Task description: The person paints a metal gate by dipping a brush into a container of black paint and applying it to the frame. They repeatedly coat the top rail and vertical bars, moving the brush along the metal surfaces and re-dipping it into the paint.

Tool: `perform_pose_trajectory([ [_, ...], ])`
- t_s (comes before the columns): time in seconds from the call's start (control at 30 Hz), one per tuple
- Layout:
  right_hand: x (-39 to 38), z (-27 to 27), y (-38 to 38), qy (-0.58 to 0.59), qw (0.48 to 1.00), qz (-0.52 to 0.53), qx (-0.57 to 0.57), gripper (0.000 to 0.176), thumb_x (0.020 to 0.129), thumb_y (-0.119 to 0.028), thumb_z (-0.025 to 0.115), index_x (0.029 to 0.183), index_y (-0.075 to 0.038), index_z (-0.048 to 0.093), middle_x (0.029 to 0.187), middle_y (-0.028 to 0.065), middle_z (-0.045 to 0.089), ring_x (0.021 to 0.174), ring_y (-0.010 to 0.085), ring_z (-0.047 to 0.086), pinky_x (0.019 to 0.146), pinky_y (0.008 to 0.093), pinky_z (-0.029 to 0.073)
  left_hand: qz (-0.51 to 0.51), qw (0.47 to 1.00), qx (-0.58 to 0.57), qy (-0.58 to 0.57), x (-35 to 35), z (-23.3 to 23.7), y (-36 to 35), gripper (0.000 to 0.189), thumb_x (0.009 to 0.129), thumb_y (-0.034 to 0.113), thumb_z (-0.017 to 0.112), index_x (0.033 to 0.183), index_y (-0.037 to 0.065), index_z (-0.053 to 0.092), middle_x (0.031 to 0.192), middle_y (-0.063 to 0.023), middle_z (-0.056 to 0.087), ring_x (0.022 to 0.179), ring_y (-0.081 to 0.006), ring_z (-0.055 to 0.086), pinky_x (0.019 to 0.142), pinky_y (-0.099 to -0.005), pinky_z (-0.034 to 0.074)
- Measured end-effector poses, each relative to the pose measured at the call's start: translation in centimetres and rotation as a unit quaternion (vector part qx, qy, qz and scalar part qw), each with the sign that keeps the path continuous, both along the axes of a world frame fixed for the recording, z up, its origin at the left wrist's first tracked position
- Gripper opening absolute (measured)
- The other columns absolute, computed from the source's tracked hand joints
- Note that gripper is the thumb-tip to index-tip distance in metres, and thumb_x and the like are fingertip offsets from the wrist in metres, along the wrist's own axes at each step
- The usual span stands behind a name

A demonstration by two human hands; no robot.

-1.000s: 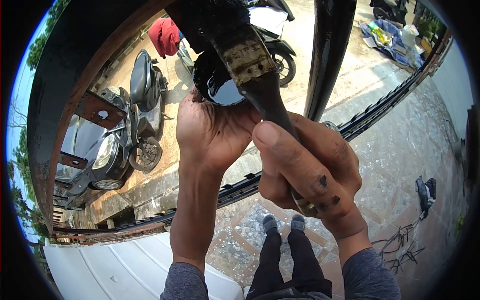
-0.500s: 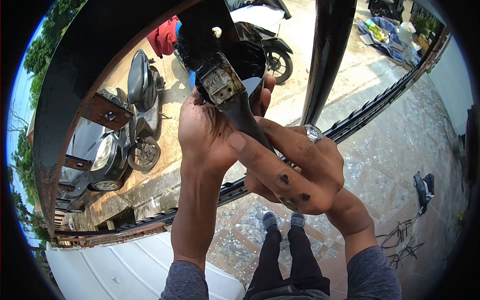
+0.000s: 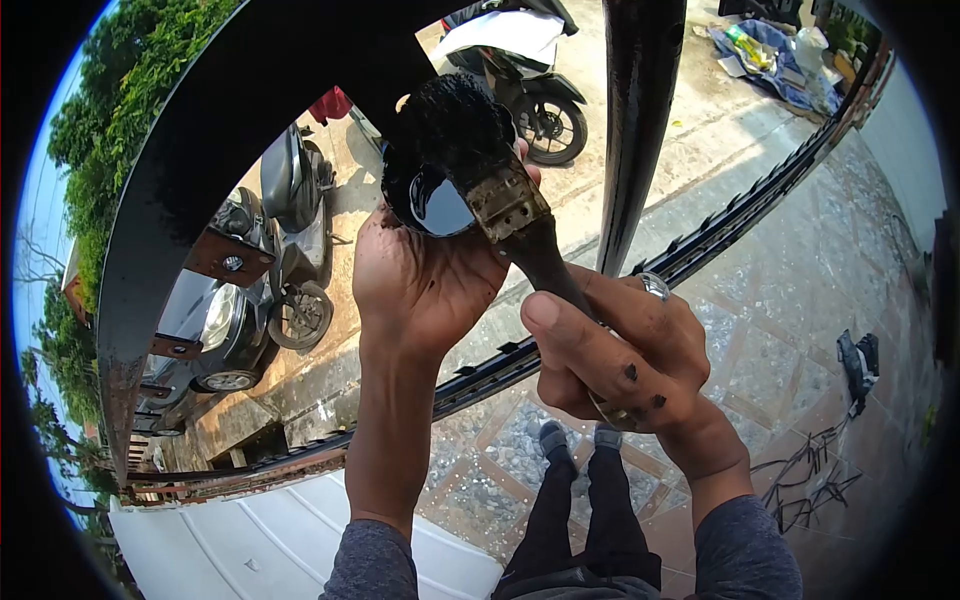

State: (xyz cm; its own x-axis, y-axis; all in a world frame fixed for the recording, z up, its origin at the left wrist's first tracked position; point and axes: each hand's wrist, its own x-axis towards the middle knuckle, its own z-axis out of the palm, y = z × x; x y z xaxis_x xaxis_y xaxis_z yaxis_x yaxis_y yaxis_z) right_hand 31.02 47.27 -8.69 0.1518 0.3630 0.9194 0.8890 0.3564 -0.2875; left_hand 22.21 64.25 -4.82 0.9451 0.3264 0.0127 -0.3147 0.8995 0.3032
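Observation:
My left hand, palm up and smeared with black, holds a small cup of black paint with its fingers around the far side. Glossy liquid shows inside the cup. In my right hand is a paintbrush, its dark handle pinched between thumb and fingers. The brush's paint-caked metal band lies at the cup's right rim, and its black, loaded bristles overlap the cup's mouth. A ring and black spots show on the right hand's fingers. Just above the cup is the dark metal frame.
The curved black frame with rusty bolted tabs arches along the left. A dark upright post stands right of the cup. Beyond the spiked rail are scooters and a car. A white ridged panel lies below left.
The brush has shifted right and down with my right hand, its bristles moving off the metal tab to over the cup. More of the liquid now shows. My view has shifted slightly.

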Motion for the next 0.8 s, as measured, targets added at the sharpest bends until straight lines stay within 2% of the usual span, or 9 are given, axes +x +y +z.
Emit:
perform_pose_trajectory([
  [0.07, 0.3, -0.2, 0.6, -0.013, 0.999, -0.028, 0.005, 0.045, 0.071, -0.005, 0.080, 0.116, -0.009, 0.073, 0.108, 0.0139, 0.070, 0.073, 0.0166, 0.073, 0.048, 0.0217, 0.054, -0.009, 1.000, -0.013, -0.003, 0.1, 0.5, -0.2, 0.056, 0.108, 0.032, 0.021, 0.136, -0.010, 0.046, 0.129, -0.0322, 0.057, 0.117, -0.0463, 0.060, 0.100, -0.0555, 0.052],
  [0.17, -0.2, -1.2, 0.0, 0.004, 1.000, -0.021, 0.023, 0.047, 0.073, -0.006, 0.079, 0.120, -0.008, 0.071, 0.110, 0.0149, 0.070, 0.073, 0.0159, 0.071, 0.047, 0.0213, 0.051, -0.022, 1.000, -0.021, 0.001, 0.5, 0.4, 0.3, 0.056, 0.108, 0.032, 0.021, 0.137, -0.009, 0.046, 0.131, -0.0317, 0.056, 0.119, -0.0461, 0.059, 0.102, -0.0559, 0.051],
  [0.4, -0.1, -0.6, 0.0, 0.011, 0.999, -0.017, 0.041, 0.046, 0.077, -0.012, 0.081, 0.121, -0.008, 0.070, 0.109, 0.0157, 0.070, 0.074, 0.0189, 0.072, 0.048, 0.0228, 0.054, -0.034, 0.999, 0.004, -0.013, 0.4, -0.6, 0.0, 0.057, 0.108, 0.033, 0.021, 0.136, -0.010, 0.046, 0.131, -0.0313, 0.056, 0.118, -0.0461, 0.059, 0.102, -0.0556, 0.051],
  [0.5, -0.1, -0.6, 0.1, 0.029, 0.997, -0.013, 0.069, 0.044, 0.077, -0.012, 0.080, 0.120, -0.006, 0.071, 0.106, 0.0163, 0.071, 0.072, 0.0179, 0.071, 0.048, 0.0234, 0.052, -0.015, 1.000, 0.010, -0.012, 0.4, -1.6, 0.1, 0.058, 0.107, 0.034, 0.035, 0.147, -0.006, 0.028, 0.144, -0.0297, 0.037, 0.130, -0.0403, 0.042, 0.102, -0.0467, 0.051],
  [0.6, 0.2, -0.7, 1.1, 0.031, 0.996, -0.014, 0.083, 0.040, 0.078, -0.015, 0.078, 0.116, -0.005, 0.073, 0.102, 0.0152, 0.072, 0.072, 0.0164, 0.071, 0.047, 0.0231, 0.052, -0.023, 0.999, -0.014, 0.035, 0.3, -0.6, -0.5, 0.054, 0.108, 0.032, 0.025, 0.135, -0.010, 0.046, 0.131, -0.0307, 0.055, 0.119, -0.0457, 0.058, 0.103, -0.0543, 0.051],
  [0.7, -0.1, -1.4, 0.9, 0.046, 0.995, -0.024, 0.089, 0.038, 0.077, -0.018, 0.079, 0.112, -0.003, 0.074, 0.099, 0.0135, 0.072, 0.070, 0.0149, 0.069, 0.045, 0.0226, 0.050, -0.039, 0.999, 0.001, 0.014, 0.3, -1.0, -0.2, 0.054, 0.108, 0.031, 0.025, 0.138, -0.010, 0.043, 0.136, -0.0314, 0.050, 0.125, -0.0469, 0.051, 0.102, -0.0523, 0.052],
  [0.77, -1.2, -0.9, -0.3, 0.120, 0.992, 0.011, 0.031, 0.048, 0.074, -0.006, 0.078, 0.121, -0.012, 0.070, 0.106, 0.0093, 0.069, 0.079, 0.0172, 0.070, 0.059, 0.0258, 0.057, -0.032, 0.999, 0.018, 0.015, 0.1, -1.2, 0.1, 0.054, 0.108, 0.032, 0.026, 0.139, -0.009, 0.042, 0.139, -0.0318, 0.046, 0.129, -0.0465, 0.047, 0.102, -0.0511, 0.052],
  [0.8, -1.7, -0.5, -0.9, 0.158, 0.987, 0.026, 0.003, 0.057, 0.072, 0.001, 0.078, 0.126, -0.016, 0.068, 0.109, 0.0072, 0.067, 0.084, 0.0183, 0.071, 0.066, 0.0275, 0.060, -0.039, 0.999, -0.010, 0.013, -0.2, -1.1, -0.1, 0.054, 0.108, 0.032, 0.026, 0.139, -0.009, 0.042, 0.139, -0.0318, 0.046, 0.129, -0.0459, 0.048, 0.103, -0.0519, 0.052],
])
